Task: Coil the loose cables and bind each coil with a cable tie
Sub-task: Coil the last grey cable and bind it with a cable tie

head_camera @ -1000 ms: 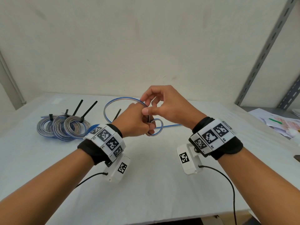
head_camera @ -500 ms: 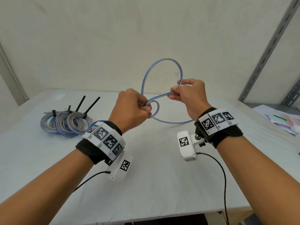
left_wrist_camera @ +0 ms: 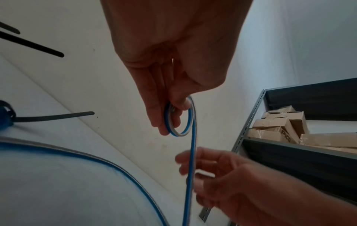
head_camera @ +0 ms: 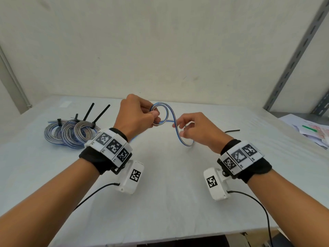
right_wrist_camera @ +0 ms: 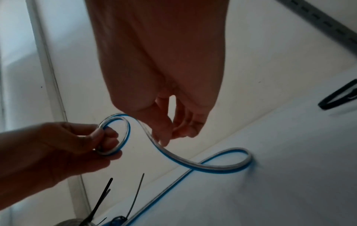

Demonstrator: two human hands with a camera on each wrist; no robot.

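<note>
A blue-and-silver flat cable (head_camera: 183,142) is being wound into a small coil (head_camera: 165,113) above the white table (head_camera: 169,202). My left hand (head_camera: 155,116) pinches that coil between thumb and fingers, as the left wrist view shows (left_wrist_camera: 173,117). From the coil the cable (right_wrist_camera: 193,163) curves down to the table and runs back to the left. My right hand (head_camera: 181,129) is just right of the coil, its fingers loosely curled and touching the hanging stretch without a clear grip (right_wrist_camera: 173,134). A loose black cable tie (head_camera: 231,130) lies on the table to the right.
Three bound coils (head_camera: 71,133) with black ties sticking up lie at the far left of the table. Papers (head_camera: 311,130) sit at the right edge beside a grey shelf upright (head_camera: 293,56). Cardboard boxes (left_wrist_camera: 280,126) fill that shelf. A wall stands close behind.
The right hand came down from holding a tall loop in the air and now sits lower on the cable. That loop has closed onto the small coil in the left hand.
</note>
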